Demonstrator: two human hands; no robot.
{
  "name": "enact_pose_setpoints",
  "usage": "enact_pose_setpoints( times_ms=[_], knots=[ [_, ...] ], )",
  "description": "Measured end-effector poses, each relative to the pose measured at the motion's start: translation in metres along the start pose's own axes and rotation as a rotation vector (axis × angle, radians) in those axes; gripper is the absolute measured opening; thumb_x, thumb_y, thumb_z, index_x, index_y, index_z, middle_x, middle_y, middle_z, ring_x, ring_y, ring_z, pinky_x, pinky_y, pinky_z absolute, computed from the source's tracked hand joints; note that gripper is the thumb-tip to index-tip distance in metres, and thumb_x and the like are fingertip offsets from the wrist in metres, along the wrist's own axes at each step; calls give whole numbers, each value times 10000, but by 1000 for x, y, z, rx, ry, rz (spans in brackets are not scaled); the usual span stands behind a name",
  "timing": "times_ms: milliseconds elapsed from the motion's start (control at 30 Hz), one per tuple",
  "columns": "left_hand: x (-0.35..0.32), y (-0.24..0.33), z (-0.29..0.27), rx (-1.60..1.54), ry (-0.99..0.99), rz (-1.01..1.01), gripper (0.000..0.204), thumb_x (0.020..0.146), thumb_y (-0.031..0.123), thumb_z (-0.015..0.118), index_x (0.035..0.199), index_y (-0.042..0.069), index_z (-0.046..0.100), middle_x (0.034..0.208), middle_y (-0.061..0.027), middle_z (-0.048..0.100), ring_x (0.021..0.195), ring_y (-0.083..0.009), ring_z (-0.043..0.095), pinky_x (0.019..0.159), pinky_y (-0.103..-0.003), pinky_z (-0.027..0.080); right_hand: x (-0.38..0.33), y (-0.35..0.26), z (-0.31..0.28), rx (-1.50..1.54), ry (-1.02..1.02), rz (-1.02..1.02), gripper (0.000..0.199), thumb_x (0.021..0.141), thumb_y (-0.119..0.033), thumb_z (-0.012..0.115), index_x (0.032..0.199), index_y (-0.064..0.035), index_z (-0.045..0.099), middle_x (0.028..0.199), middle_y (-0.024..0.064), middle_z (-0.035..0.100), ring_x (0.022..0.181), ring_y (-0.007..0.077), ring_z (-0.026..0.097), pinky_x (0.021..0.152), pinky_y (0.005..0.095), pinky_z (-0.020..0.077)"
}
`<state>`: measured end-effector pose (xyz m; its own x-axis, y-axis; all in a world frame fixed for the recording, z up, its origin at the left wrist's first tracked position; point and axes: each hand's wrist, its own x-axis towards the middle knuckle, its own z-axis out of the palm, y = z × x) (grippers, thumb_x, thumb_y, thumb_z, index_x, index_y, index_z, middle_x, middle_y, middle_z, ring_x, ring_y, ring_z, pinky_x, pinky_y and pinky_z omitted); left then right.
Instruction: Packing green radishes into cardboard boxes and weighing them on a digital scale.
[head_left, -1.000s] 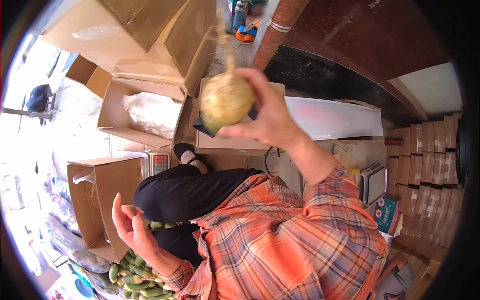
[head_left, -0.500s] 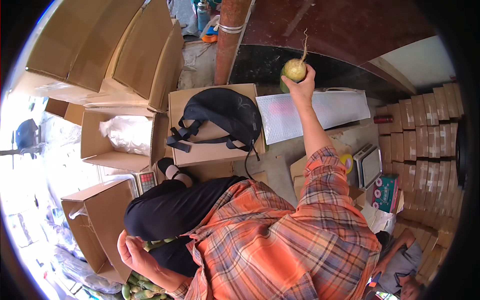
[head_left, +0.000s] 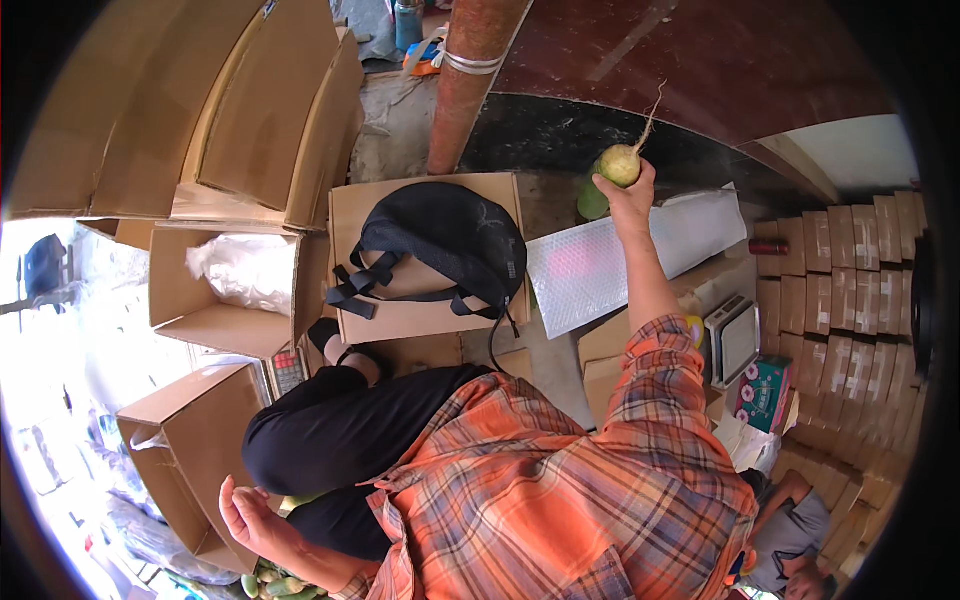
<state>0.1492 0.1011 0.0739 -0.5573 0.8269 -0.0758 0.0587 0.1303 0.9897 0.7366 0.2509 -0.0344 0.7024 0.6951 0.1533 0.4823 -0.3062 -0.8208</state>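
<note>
My right hand [head_left: 632, 198] is stretched out at the upper right, wrapped round a green radish [head_left: 621, 166]. The radish's pale yellowish end and long thin root point up, and its green part shows below my thumb. Beneath that forearm lies a sheet of bubble wrap [head_left: 575, 262]. At the lower left my left hand [head_left: 255, 522] hovers beside my dark-trousered leg, fingers loosely bent and apart, with nothing visible in it. Under it, partly hidden by my arm and the picture's rim, several green vegetables [head_left: 282, 585] lie in a heap.
A black bag [head_left: 450, 235] rests on a flat cardboard box [head_left: 410, 318]. Open cartons [head_left: 215, 395] stand at left, tall ones [head_left: 265, 120] behind. A rusty post [head_left: 470, 90] rises at the back. Scale [head_left: 733, 340] and stacked boxes [head_left: 840, 260] are at right; another person [head_left: 795, 530] is lower right.
My right hand has shifted right and slightly down with the radish. My left hand has moved a little left and its fingers have loosened. The whole view has shifted slightly.
</note>
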Motion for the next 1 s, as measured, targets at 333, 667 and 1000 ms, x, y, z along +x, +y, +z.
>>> enact_pose_setpoints(
  times_ms=[333, 667, 1000],
  knots=[
    [2, 5, 13, 77, 32, -12, 281, 923, 143, 475, 1125, -48, 518, 665, 6, 414, 629, -69, 393, 622, -225, 356, 15, 43, 52, -559, -575, -4, 743, 571, -135, 790, 1185, -61, 378, 1100, 179, 556, 1060, 337, 522, 885, 399, 420],
    [-16, 34, -12, 223, 310, 10, 209, 875, 68, 500, 1033, -47, 575, 687, 3, 460, 617, -63, 399, 572, -190, 326, 15, 122, 120, -1042, -890, 154, 636, 750, -77, 613, 1322, -129, 342, 1247, 173, 489, 1154, 322, 473, 957, 408, 387],
    [-66, 24, -98, -12, 752, 133, 196, 880, 79, 541, 1040, -22, 594, 713, 8, 528, 617, -57, 451, 594, -186, 379, 55, 114, 111, -1012, -891, -80, 445, 717, -79, 614, 1118, 86, 514, 1155, 234, 543, 1089, 351, 503, 928, 340, 383]
  ],
)
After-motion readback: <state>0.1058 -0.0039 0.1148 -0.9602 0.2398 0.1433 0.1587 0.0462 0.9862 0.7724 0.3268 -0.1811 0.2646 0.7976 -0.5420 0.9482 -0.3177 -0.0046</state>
